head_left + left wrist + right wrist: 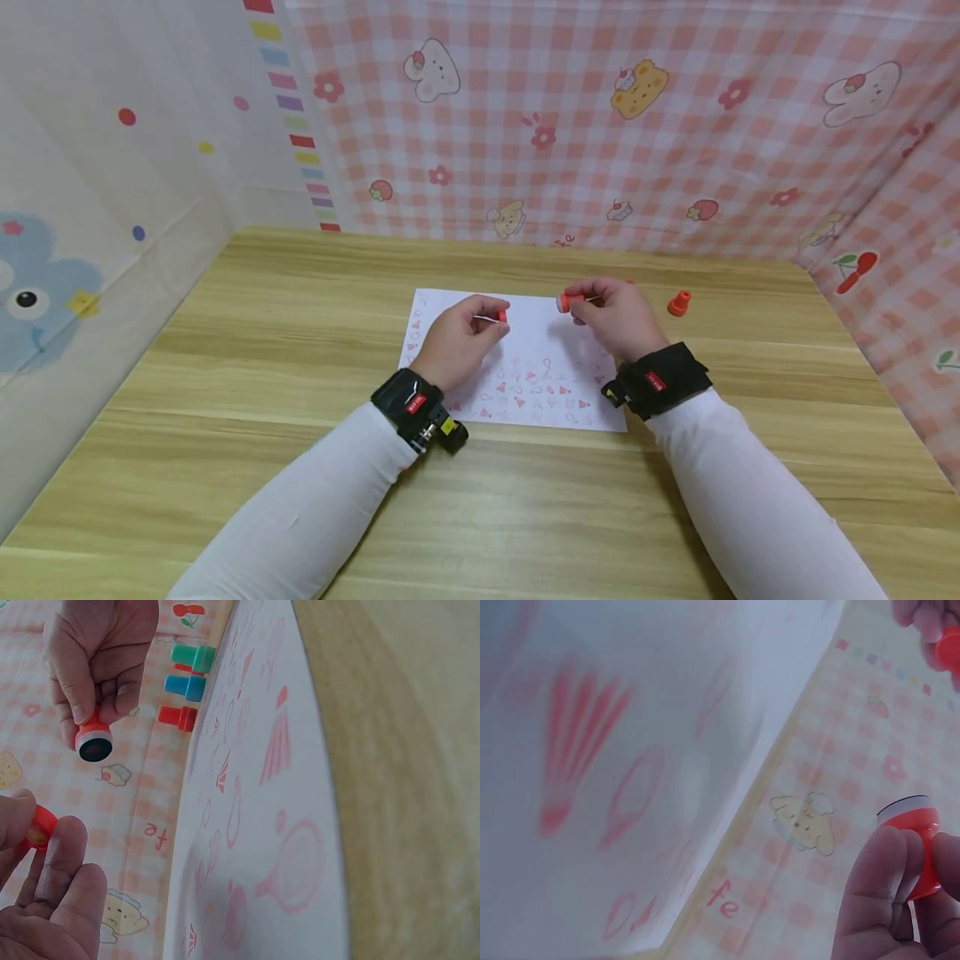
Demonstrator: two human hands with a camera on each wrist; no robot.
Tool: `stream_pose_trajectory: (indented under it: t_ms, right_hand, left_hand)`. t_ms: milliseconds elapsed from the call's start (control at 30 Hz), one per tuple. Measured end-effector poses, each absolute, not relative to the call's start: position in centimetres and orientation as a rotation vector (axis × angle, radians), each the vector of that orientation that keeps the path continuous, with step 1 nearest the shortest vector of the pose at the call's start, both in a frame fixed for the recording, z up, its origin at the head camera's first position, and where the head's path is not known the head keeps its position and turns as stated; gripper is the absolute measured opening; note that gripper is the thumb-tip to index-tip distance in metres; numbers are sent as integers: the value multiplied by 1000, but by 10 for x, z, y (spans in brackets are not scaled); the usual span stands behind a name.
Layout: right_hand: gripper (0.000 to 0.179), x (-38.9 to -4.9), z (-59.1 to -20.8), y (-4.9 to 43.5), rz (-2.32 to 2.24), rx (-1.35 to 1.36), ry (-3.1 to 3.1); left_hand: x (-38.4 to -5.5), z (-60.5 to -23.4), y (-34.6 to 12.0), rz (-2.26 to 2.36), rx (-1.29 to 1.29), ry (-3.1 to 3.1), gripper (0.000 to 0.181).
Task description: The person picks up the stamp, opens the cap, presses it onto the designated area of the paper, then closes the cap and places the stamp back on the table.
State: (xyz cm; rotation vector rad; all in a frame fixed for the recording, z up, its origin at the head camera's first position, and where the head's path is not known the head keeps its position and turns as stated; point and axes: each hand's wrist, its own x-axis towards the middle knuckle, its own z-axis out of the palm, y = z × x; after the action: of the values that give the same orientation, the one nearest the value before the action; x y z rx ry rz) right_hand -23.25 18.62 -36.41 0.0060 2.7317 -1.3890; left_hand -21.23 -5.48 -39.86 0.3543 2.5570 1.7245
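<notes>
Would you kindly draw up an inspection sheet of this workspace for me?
Surface: light-brown wood-grain table, bearing a white rectangular paper sheet with pink-red shuttlecock and racket prints.
Job's things: round red plastic-looking stamp, uncapped, dark face exposed; small round red cap, apart from it.
Clutter: green plastic-looking stamp, blue plastic-looking stamp and second red stamp stand on the table near the paper; another red item behind the green one is mostly hidden.
Hands: left hand pinches the cap; right hand grips the uncapped stamp.
Cables: nothing seen.
Surroundings: pink-and-white checked cloth with cartoon pictures behind; white cloth with coloured dots at left.
</notes>
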Motion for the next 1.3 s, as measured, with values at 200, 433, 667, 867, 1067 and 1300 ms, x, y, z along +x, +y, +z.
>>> stream_pose_trajectory:
  t_ms: [200, 433, 667, 867, 1067, 1300]
  right_hand:
    - [22, -226, -366, 180, -1503, 18, 2649]
    - [20, -220, -365, 173, -1572, 40, 2604]
    - [17, -216, -368, 169, -1626, 65, 2548]
    - [14, -213, -371, 166, -1655, 18, 2542]
    - [11, -211, -368, 163, -1653, -17, 2537]
    - [11, -209, -367, 162, -1620, -96, 2563]
  left_hand:
    - [-213, -398, -52, 1746, 348, 2523, 29]
    - [-212, -397, -50, 1740, 342, 2507, 29]
    - [-213, -398, -52, 1768, 376, 2514, 28]
    - [-212, -398, -52, 1754, 405, 2538, 28]
    - [-211, -399, -52, 1740, 445, 2546, 29]
    - [-210, -397, -50, 1729, 462, 2538, 30]
